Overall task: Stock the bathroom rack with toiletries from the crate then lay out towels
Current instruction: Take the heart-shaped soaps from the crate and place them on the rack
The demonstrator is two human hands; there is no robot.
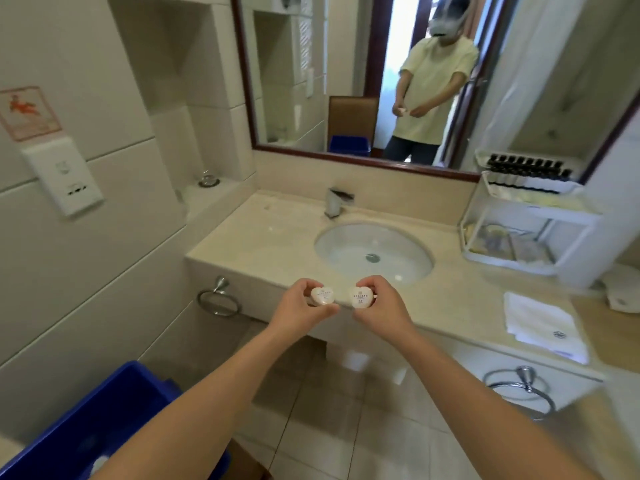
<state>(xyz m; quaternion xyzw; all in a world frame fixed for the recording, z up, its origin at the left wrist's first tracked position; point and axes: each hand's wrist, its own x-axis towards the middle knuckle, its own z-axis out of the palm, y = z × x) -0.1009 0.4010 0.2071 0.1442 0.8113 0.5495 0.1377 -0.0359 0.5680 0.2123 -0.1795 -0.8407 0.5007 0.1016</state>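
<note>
1. Before sink [346, 247] — L hand [298, 311] pinches L pack [322, 296], R hand [381, 306] pinches R pack [362, 297], packs side by side.
2. Rack [540, 216] at counter's R end, towel [543, 323] near it — crate [104, 410] bottom-L.

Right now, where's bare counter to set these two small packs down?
Biggest free patch: countertop left of the sink basin, between faucet and front edge. Smaller strip between basin and folded towel, before the rack. Crowded: the right end, with rack and towel; rack's top tier is lined with dark bottles.
</note>
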